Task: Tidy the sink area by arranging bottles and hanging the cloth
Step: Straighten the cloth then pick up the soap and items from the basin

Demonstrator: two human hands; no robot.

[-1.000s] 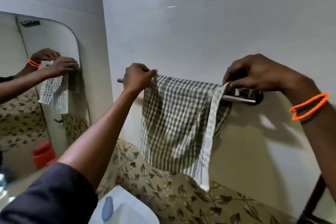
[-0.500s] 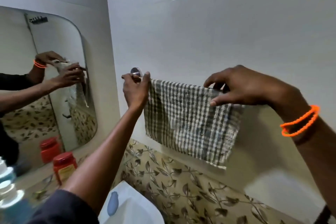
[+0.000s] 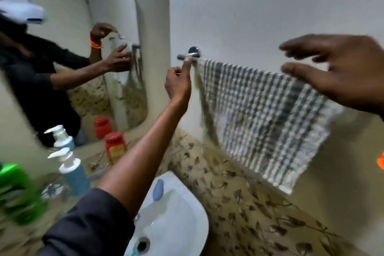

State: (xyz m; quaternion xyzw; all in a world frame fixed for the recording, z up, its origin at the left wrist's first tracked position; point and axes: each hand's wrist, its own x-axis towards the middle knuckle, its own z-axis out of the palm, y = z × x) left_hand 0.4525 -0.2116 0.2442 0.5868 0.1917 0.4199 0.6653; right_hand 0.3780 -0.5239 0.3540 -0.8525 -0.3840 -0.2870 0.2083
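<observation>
A checked grey-and-white cloth hangs spread over the chrome towel rail on the white wall. My left hand is at the rail's left end, one finger raised against the bar beside the cloth's edge, the other fingers curled. My right hand hovers in front of the cloth's right top edge with fingers apart, holding nothing. On the ledge under the mirror stand a red-capped jar, a blue pump bottle and a blurred green bottle.
A white basin sits below, with a blue soap piece on its rim. The mirror on the left wall reflects me and the bottles. Leaf-patterned tiles run under the cloth.
My right hand has let go of the cloth's top edge and opened. The left hand dropped slightly, leaving one finger on the rail. The view swung left and down, showing basin and bottles.
</observation>
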